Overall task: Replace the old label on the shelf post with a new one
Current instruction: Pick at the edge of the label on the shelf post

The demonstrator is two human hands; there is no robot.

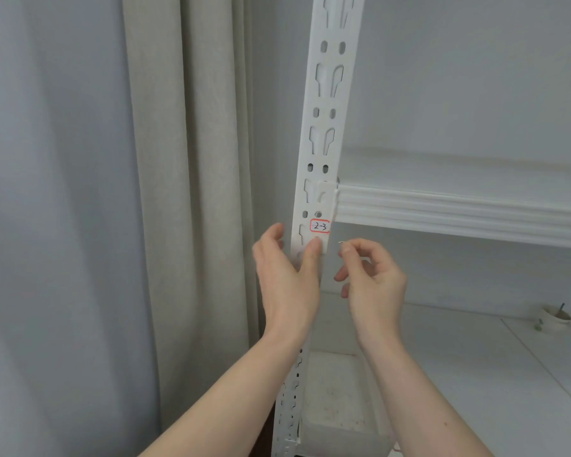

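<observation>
A white slotted shelf post [327, 120] runs up the middle of the head view. A small white label with a red border, handwritten "2-3" [319, 225], is stuck on the post just below the shelf beam. My left hand [285, 275] grips the post right under the label, thumb on the front face, fingers round the left edge. My right hand [371, 275] hovers just right of the post, thumb and forefinger pinched on a tiny white scrap [342, 243]; whether that scrap is a label I cannot tell.
A white shelf beam [459, 209] runs right from the post. Below lies a lower white shelf board [442, 357] with a small white pot [556, 316] at the far right. Beige and grey curtains [185, 192] hang left of the post.
</observation>
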